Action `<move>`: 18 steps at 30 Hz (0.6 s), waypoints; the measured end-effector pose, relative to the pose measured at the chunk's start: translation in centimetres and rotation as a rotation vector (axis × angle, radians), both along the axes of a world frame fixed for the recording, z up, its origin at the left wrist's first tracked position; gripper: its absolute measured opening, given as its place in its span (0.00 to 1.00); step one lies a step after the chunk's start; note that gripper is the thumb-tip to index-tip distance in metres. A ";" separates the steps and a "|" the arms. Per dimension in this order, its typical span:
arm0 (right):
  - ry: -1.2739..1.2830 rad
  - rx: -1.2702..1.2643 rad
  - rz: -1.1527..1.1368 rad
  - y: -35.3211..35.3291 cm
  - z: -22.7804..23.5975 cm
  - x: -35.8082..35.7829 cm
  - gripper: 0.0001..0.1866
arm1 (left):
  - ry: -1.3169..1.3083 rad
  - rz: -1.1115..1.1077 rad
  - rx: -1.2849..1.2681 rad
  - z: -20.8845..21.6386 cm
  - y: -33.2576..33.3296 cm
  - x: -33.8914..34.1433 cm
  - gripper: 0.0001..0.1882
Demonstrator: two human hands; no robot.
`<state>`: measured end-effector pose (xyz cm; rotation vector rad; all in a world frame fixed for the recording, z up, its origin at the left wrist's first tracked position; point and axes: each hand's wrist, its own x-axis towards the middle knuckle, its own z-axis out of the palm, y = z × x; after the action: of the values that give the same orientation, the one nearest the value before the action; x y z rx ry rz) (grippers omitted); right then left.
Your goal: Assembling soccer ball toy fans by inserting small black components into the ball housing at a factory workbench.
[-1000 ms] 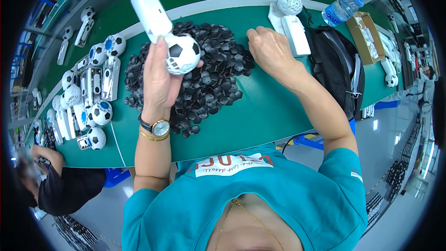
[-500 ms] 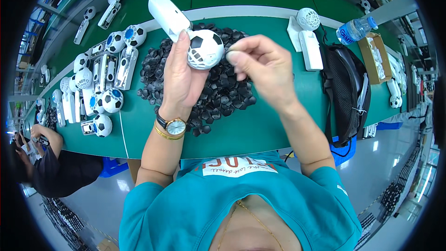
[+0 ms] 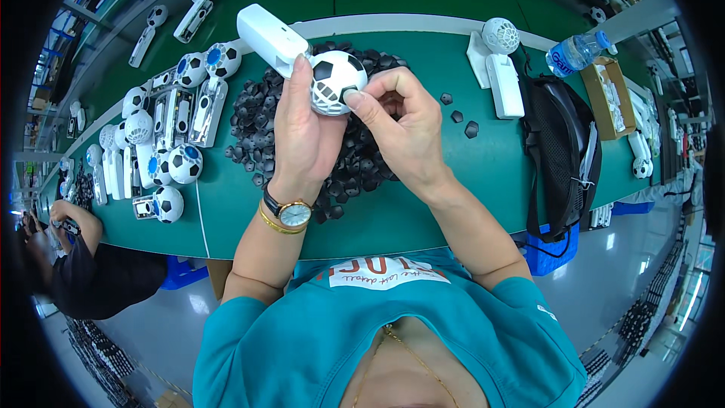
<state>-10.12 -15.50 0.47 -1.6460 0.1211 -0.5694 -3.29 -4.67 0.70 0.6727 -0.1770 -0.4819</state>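
Observation:
My left hand (image 3: 306, 140) is closed around a white football-headed device (image 3: 270, 36), raised over the pile of black pieces. Its ball (image 3: 340, 74) carries black pentagon patches on the upper part and open grille slots lower down. The thumb and fingers of my right hand (image 3: 411, 132) pinch a small black pentagon piece (image 3: 351, 94) against the ball's lower right side; the fingertips hide part of it. Beneath both hands spreads a large heap of black pentagon pieces (image 3: 253, 121) on the green table.
Several similar white devices (image 3: 181, 117) lie grouped at the left. Loose pentagon pieces (image 3: 472, 129) lie right of the heap. Farther right are another white device (image 3: 504, 83), a black backpack (image 3: 559, 143), a water bottle (image 3: 578, 54) and a cardboard box (image 3: 610, 98). A person (image 3: 98, 272) sits at far left.
My right hand has moved left, bringing its pinched fingers onto the ball. The loose pieces to the right of the heap have come into sight. The device's handle has tilted flatter.

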 end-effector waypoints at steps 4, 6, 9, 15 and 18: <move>-0.032 0.073 -0.018 0.0 -0.9 0.6 0.11 | -0.017 0.010 0.005 -0.4 -0.4 0.0 0.18; -0.081 0.237 0.016 -0.2 -1.1 1.0 0.12 | -0.021 0.021 -0.004 -0.5 -0.4 0.0 0.17; 0.006 0.375 0.097 -0.5 -0.7 0.7 0.14 | -0.030 0.012 0.017 -0.8 -0.2 -0.3 0.18; 0.069 0.286 0.209 -3.8 -1.1 -0.2 0.14 | -0.127 -0.041 0.115 -0.1 -0.4 -0.7 0.18; 0.204 -0.214 0.029 -7.6 -0.9 -2.0 0.11 | -0.097 -0.052 0.101 0.2 -0.6 -0.5 0.19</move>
<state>-12.14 -23.15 -0.41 -1.9095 0.1909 -0.4010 -3.82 -5.25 0.87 0.7924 -0.2634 -0.5109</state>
